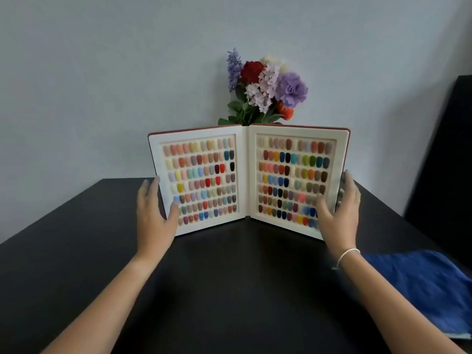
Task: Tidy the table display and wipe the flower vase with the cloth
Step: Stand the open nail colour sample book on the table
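A nail-colour display book stands open and upright on the black table, its two white pages filled with rows of coloured nail tips. My left hand grips its left edge, thumb on the front, fingers behind. My right hand holds the right edge the same way. A bouquet of purple, red and white flowers rises behind the book; the vase itself is hidden by the book. A blue cloth lies on the table at the right, near my right forearm.
A pale wall stands right behind the table. A black panel or chair back is at the far right. The table's back corners fall away on both sides of the book.
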`<state>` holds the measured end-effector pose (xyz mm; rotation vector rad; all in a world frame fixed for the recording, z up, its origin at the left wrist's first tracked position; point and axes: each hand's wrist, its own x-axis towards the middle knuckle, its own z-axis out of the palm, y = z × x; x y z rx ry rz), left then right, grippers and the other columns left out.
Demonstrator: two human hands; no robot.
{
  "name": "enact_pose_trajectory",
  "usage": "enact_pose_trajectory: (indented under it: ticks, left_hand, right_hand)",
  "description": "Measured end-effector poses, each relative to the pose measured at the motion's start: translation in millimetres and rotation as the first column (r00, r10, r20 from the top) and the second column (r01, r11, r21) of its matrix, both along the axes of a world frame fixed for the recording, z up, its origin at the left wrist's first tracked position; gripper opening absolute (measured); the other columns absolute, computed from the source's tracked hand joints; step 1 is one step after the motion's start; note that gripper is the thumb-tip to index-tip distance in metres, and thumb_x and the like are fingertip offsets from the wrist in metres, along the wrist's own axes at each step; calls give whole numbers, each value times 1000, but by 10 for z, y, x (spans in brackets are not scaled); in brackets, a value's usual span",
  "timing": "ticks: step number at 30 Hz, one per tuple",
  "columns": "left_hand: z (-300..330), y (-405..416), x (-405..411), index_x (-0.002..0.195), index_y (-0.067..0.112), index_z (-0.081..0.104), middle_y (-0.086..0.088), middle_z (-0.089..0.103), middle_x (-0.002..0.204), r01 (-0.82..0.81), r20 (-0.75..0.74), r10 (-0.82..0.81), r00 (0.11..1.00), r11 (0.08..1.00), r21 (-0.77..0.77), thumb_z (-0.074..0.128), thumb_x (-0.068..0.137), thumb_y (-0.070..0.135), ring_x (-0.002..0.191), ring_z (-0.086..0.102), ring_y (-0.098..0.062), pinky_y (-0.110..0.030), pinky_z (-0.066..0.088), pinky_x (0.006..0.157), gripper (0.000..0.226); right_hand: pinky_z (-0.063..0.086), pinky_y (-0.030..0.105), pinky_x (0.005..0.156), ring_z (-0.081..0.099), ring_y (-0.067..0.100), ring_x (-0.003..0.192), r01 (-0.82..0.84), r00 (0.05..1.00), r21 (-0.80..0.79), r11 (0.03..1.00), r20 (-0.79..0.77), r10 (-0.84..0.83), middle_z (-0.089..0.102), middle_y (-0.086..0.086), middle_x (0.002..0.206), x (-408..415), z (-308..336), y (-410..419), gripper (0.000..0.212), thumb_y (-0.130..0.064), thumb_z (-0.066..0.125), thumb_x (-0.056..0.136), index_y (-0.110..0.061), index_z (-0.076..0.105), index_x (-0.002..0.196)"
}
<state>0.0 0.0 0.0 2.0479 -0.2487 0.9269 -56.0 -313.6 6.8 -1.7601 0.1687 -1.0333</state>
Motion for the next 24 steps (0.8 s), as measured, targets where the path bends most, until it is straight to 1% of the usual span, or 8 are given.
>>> enact_pose_trajectory:
  ticks: [4, 7, 9, 11, 13, 16, 20, 24]
  left_hand:
    - [-115, 44, 84, 143, 30, 19, -1, 22, 153, 38, -155, -74, 985, 973, -226, 54, 89, 20, 137, 31, -22, -46, 34, 109, 65]
    - [-245, 76, 158, 144, 33, 16, 4, 32, 149, 69, -206, -132, 970, 956, -286, 52, 91, 19, 130, 42, -18, -39, 42, 101, 65]
    - [-309, 94, 191, 143, 35, 15, 6, 43, 142, 115, -224, -191, 956, 943, -312, 49, 92, 18, 123, 49, -13, -33, 44, 94, 63]
    - [-358, 107, 219, 141, 38, 20, 8, 50, 135, 166, -243, -249, 937, 934, -317, 46, 93, 17, 116, 53, -7, -31, 45, 94, 58]
    - [-373, 103, 235, 137, 41, 28, 14, 53, 129, 208, -243, -287, 927, 930, -303, 44, 94, 16, 110, 55, 0, -23, 46, 90, 53]
    - [-372, 116, 259, 132, 40, 35, 15, 55, 124, 212, -233, -290, 928, 928, -307, 43, 95, 14, 106, 56, 6, -16, 45, 84, 46]
    - [-404, 149, 295, 130, 35, 39, 12, 58, 118, 190, -220, -283, 933, 912, -364, 45, 94, 13, 99, 58, 4, -15, 47, 79, 43]
    - [-421, 194, 330, 133, 28, 37, 8, 57, 119, 169, -214, -268, 939, 904, -392, 46, 94, 12, 100, 59, -1, -12, 46, 75, 44]
  right_hand:
    - [53, 40, 87, 50, 15, 117, -106, 992, 143, 984, -46, 113, 42, 0, 139, 24, -147, -11, 63, -18, 53, 89, -32, 20, 140]
    - [52, 20, 68, 55, 11, 102, -146, 984, 175, 974, -78, 162, 49, -5, 126, 56, -266, -55, 54, -17, 47, 92, -33, 23, 137]
    - [48, 13, 64, 55, 8, 97, -149, 982, 177, 973, -91, 167, 50, -8, 119, 69, -307, -73, 49, -16, 45, 93, -31, 26, 135]
    - [46, 13, 63, 55, 6, 94, -149, 980, 183, 972, -104, 170, 50, -8, 117, 72, -332, -83, 46, -14, 43, 93, -28, 28, 134]
    - [46, 13, 63, 55, 5, 93, -151, 978, 194, 969, -110, 175, 50, -7, 117, 74, -342, -83, 44, -13, 42, 93, -26, 29, 134]
    - [47, 13, 62, 55, 6, 93, -147, 979, 204, 968, -112, 172, 50, -6, 117, 88, -354, -83, 41, -11, 42, 93, -23, 31, 131]
    - [46, 12, 57, 55, -1, 85, -128, 983, 213, 969, -106, 153, 51, -4, 114, 126, -358, -73, 31, -11, 42, 93, -22, 37, 122]
    - [46, 13, 59, 56, 0, 87, -123, 986, 249, 961, -82, 147, 52, -6, 114, 181, -362, 18, 29, -11, 43, 93, -25, 38, 119]
